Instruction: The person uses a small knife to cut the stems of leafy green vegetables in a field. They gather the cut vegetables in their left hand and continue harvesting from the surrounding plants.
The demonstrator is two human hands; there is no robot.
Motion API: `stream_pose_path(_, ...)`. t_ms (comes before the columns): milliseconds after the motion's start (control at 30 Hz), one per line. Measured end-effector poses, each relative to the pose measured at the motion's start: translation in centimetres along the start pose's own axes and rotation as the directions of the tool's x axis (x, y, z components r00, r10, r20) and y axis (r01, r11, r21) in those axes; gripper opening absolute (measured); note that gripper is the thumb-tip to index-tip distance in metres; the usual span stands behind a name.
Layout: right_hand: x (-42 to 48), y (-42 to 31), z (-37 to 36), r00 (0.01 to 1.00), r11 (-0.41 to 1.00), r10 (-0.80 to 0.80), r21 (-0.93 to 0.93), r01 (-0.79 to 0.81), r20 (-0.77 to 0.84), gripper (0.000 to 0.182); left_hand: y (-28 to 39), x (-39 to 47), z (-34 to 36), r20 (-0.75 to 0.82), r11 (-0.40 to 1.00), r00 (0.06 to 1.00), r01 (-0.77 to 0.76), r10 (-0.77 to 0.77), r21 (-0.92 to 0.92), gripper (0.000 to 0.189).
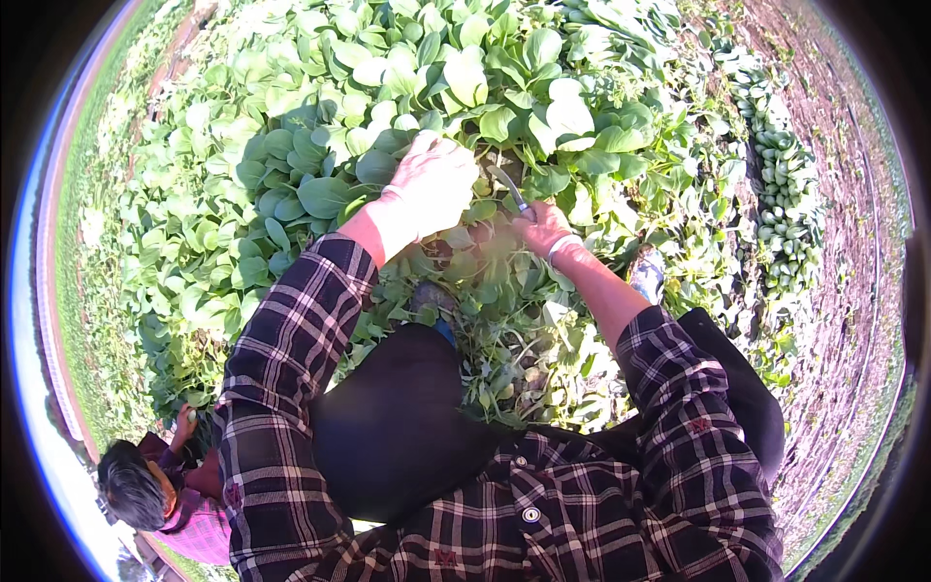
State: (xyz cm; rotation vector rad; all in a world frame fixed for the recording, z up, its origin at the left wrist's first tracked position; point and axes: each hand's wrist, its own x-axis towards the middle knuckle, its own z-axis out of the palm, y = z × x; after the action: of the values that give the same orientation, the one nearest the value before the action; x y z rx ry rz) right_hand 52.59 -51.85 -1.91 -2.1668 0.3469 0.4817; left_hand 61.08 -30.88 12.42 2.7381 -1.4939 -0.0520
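Observation:
My right hand point(542, 228) grips the handle of a small curved knife point(509, 186). Its blade points up and left, over a gap of bare soil among the leaves. Just left of the blade, my left hand point(434, 178) is bent down at the edge of the leafy greens point(325, 196), which look like bok choy. Strong sunlight washes that hand out, and its fingertips are hidden, so I cannot tell whether it holds a stem. Low weeds and vines point(473, 265) spread beneath both wrists.
My shoes point(646, 273) stand among the low plants. To the right, a row of bok choy heads point(782, 196) lies along the ground beside brown soil point(836, 305). At lower left, another person point(193, 520) in a plaid shirt is close to the greens.

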Motion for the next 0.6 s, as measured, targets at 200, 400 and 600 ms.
stream_pose_path(200,2.2,1.5,3.5,0.999,0.967,0.035,0.250,-0.040,0.026,0.039,-3.1,5.3,8.1,0.305,0.987,0.942,0.107,-0.140,0.123,0.036)
stream_pose_path(400,4.2,2.3,4.4,0.996,0.976,0.069,0.204,-0.078,0.049,0.036,-5.2,4.6,9.0,0.633,0.845,0.697,0.520,-0.337,-0.122,0.029)
stream_pose_path(600,8.1,2.0,6.7,0.980,0.979,-0.199,-0.047,0.200,0.024,0.035,-5.6,-0.1,10.6,0.389,0.916,0.846,0.401,-0.365,-0.014,0.046)
